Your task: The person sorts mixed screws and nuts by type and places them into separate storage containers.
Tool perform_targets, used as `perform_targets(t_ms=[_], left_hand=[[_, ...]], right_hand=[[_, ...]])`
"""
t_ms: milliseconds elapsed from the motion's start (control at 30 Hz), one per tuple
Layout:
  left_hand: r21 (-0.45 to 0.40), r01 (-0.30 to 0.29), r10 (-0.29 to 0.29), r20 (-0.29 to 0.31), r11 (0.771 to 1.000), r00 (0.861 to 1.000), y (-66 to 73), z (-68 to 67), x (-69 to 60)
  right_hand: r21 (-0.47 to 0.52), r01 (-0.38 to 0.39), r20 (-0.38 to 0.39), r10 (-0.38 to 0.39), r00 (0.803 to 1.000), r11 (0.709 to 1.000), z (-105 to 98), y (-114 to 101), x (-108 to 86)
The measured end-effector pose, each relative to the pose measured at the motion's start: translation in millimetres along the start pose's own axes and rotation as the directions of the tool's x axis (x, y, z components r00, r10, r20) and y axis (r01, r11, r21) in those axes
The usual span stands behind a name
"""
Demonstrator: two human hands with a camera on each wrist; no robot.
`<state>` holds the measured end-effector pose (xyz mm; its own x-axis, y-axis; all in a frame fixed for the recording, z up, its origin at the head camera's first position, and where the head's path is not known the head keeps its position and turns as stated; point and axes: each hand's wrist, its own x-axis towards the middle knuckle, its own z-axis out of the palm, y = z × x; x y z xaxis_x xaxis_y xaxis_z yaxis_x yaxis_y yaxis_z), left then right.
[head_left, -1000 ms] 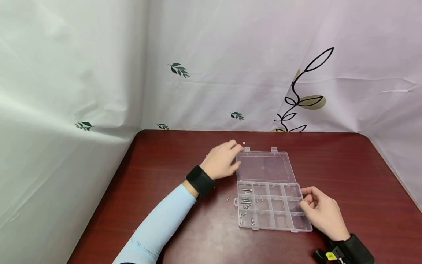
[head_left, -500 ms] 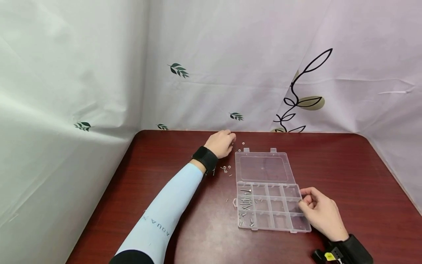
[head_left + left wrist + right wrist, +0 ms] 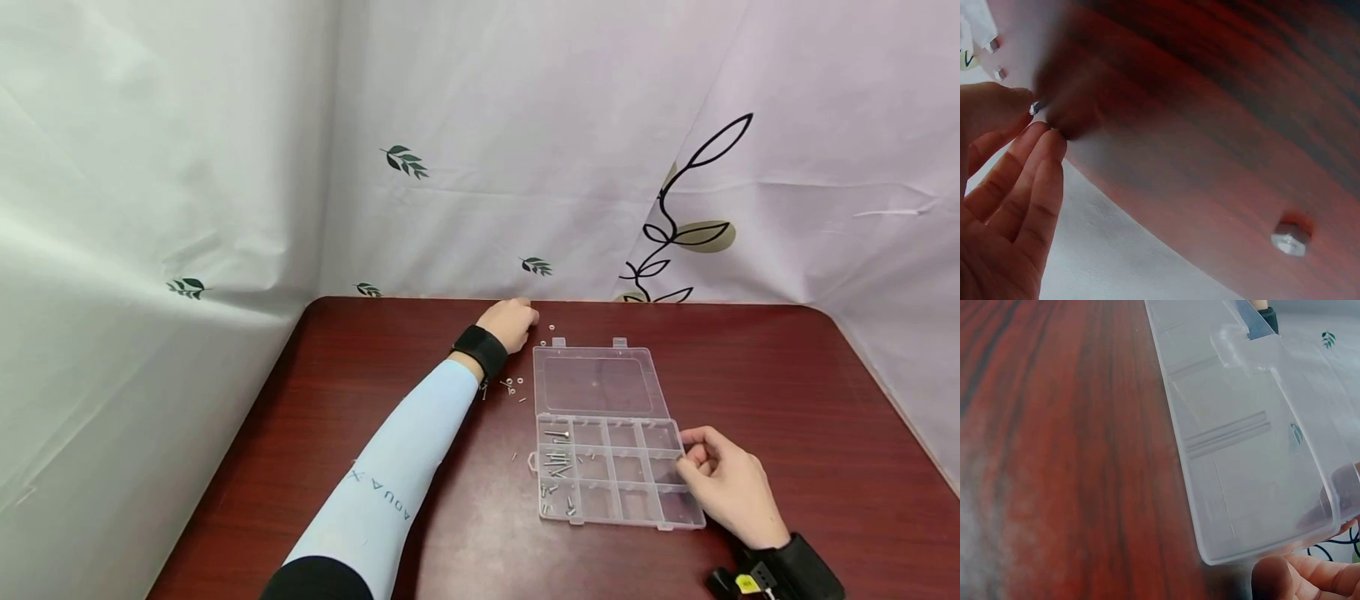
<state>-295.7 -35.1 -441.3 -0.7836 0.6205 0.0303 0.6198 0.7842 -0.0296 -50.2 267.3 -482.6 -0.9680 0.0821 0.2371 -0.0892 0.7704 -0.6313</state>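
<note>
At the table's far edge, my left hand (image 3: 510,323) pinches a small metal nut (image 3: 1035,108) between thumb and fingertips, as the left wrist view shows. Two more nuts (image 3: 551,327) lie just right of that hand. My right hand (image 3: 735,487) holds the right side of a clear plastic compartment box (image 3: 622,524), thumb at the near side and a finger behind the wall. The box's lid (image 3: 596,382) is laid back flat, away from me. Screws (image 3: 557,460) of several sizes lie in its left column of compartments.
Several loose nuts and small screws (image 3: 512,383) lie left of the lid, under the left wrist. A bigger-looking nut (image 3: 1291,239) sits close to the left wrist camera. A patterned white curtain (image 3: 465,208) hangs behind the dark red table (image 3: 360,350).
My left hand has gone from beside the lid to the far table edge, uncovering nuts and screws on the table. The right hand has stayed at the box.
</note>
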Motion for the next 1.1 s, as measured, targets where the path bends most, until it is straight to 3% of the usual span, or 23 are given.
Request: perform_targets(t_ms=[267,700,867,1000,1100], left_hand=[[0.005,-0.01,0.01,-0.034,1.0,0.999,1.7,-2.8,-1.4],[0.005,0.004,-0.004,-0.041,1.0,0.999,-2.0,-2.0,-6.8],[-0.04,0.01,-0.012,-0.039,0.999,0.999,-7.1,2.1,-9.4],[-0.09,-0.021,0.012,-0.095,0.996,0.995,-8.6,2.8,-16.7],[-0.13,-0.084,0.061,-0.174,0.988,0.983,-2.9,-2.4,-26.4]], right_hand=[[0.001,0.001,-0.004,-0.001,1.0,1.0,0.5,-0.2,0.0],[0.003,0.004,-0.007,-0.004,1.0,1.0,1.3,0.5,0.2],[0.009,0.004,-0.008,-0.004,1.0,1.0,1.6,0.3,0.2],[0.008,0.006,-0.007,-0.006,1.0,1.0,1.6,0.5,0.1],[0.004,0.013,-0.01,-0.013,1.0,1.0,0.7,0.8,0.7]])
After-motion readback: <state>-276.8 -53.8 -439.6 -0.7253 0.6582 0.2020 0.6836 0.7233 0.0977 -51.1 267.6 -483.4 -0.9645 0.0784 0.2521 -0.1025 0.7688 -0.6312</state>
